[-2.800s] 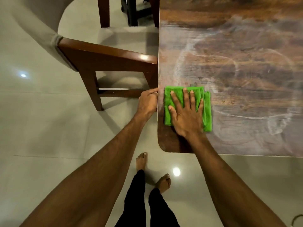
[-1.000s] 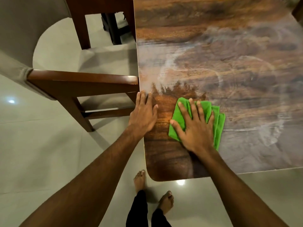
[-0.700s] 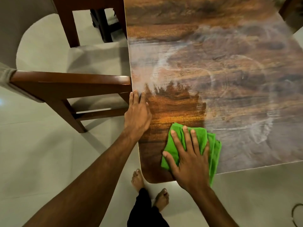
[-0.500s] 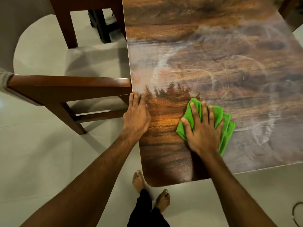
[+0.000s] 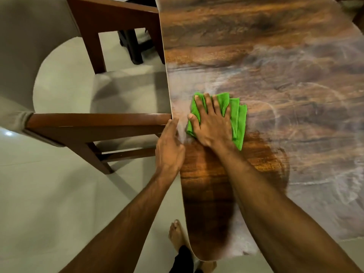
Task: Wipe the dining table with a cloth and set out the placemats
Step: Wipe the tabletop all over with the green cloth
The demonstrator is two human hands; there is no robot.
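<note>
- Table (image 5: pixel 275 56): glossy wood-grain top with dark brown and orange streaks, a thin pale edge and a rounded near corner.
- Most of the top carries a hazy whitish film (image 5: pixel 325 194) with curved smear arcs. A darker, shinier clean patch (image 5: pixel 212 184) runs from the near-left corner up to the hands.
- Cloth (image 5: pixel 238 119): bright green, soft microfibre-like nap, folded into several layers with the edges fanned out on the right. It lies flat on the tabletop near the left edge, at the boundary between the clean patch and the haze.
- Right hand (image 5: pixel 212 123): palm down on the cloth, fingers straight and spread, thumb out to the left. It presses flat, with nothing curled or pinched. The forearm reaches in from bottom right.
- Left hand (image 5: pixel 170 148): flat on the table's left edge, fingers straight and together, pointing away from the body. It holds nothing, and its fingertips are just beside the end of the chair armrest.
- Chair (image 5: pixel 94 123): polished dark reddish wood frame with squared rails and a grey-beige fabric seat and back. Its armrest end meets the table edge.
- Second chair (image 5: pixel 110 22): same dark wood, further along the same side.
- Floor (image 5: pixel 49 203): pale glossy tiles showing a light reflection.
- Bare foot (image 5: pixel 176 232) beside the table's near corner.
</note>
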